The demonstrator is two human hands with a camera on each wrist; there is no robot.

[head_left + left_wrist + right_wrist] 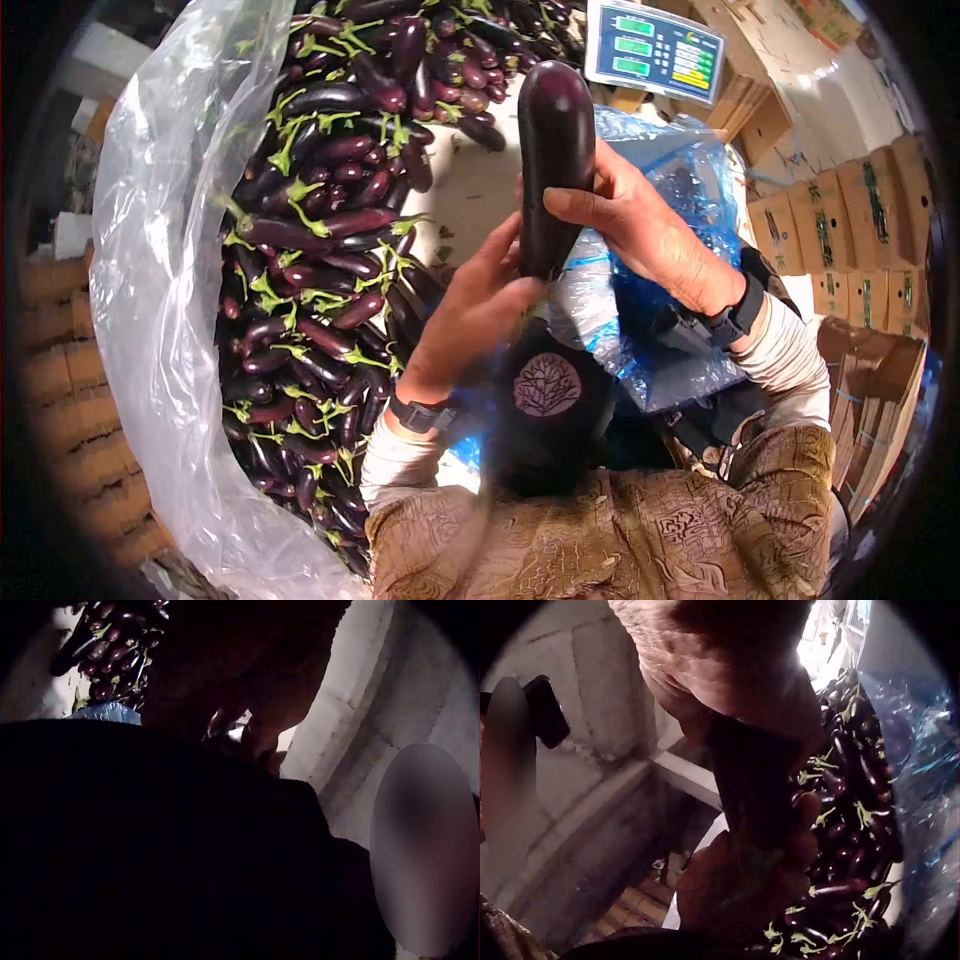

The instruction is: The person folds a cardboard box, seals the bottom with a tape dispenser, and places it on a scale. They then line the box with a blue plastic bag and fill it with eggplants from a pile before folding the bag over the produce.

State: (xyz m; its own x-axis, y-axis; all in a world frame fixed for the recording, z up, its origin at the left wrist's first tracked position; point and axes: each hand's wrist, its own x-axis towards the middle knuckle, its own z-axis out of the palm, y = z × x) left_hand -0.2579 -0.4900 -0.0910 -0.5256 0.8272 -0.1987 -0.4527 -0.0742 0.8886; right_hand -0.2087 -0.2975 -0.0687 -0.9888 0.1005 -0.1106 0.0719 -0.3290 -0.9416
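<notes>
A large dark purple eggplant (pixel 555 130) is held up in front of the body, its rounded end pointing away. My right hand (pixel 655 230) grips it from the right, with the thumb across its upper face. Around its lower end are the fingers of my left hand (pixel 465 310), slightly blurred. In the right wrist view both hands are on the shaded eggplant (pixel 754 787), the right hand (pixel 720 667) above and the left hand (pixel 727 892) below. The left wrist view is mostly dark. Crinkled blue plastic (pixel 690 180) lies under my right forearm.
A big heap of eggplants (pixel 330 240) with green stems covers the left side. Clear plastic sheeting (pixel 160 200) borders it. A scale display (pixel 655 50) with green readouts stands at the back right. Cardboard boxes (pixel 870 210) line the right, and more boxes (pixel 65 370) are stacked at left.
</notes>
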